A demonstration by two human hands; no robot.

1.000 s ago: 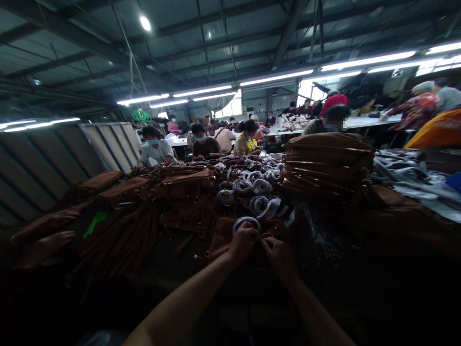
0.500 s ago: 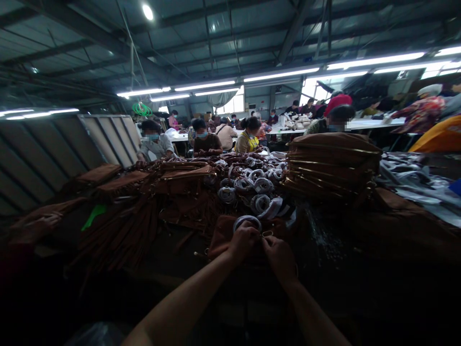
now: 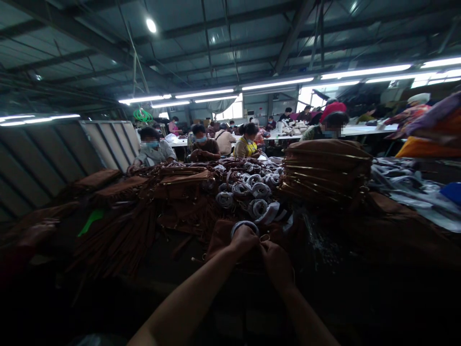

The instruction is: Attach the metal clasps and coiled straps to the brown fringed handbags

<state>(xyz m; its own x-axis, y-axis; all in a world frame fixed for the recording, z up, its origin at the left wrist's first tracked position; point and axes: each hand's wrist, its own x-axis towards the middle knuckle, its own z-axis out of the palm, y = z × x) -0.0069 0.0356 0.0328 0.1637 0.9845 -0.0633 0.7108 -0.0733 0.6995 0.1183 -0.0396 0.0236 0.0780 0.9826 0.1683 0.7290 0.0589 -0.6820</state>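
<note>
A brown bag [image 3: 218,236] lies in front of me, partly covered by my hands. My left hand [image 3: 245,239] is closed at a coiled, pale-wrapped strap [image 3: 238,225], which curves out above its knuckles on top of the bag. My right hand [image 3: 276,259] pinches a thin pale cord [image 3: 265,237], whose small loop sticks up between the two hands. The fingertips of both hands meet over the bag. Shadow hides the exact grip of the fingers and the bag's lower part.
More wrapped strap coils [image 3: 259,190] lie beyond the bag. Stacked brown bags [image 3: 326,166] rise at the right, fringed brown pieces [image 3: 118,235] spread left near a green object [image 3: 90,222]. Another person's hand [image 3: 41,233] is at far left; several people sit across the table.
Both hands stay together at the strap and cord, with only a slight shift. The view has moved a little. At the far right, a person in a purple sleeve has come into view.
</note>
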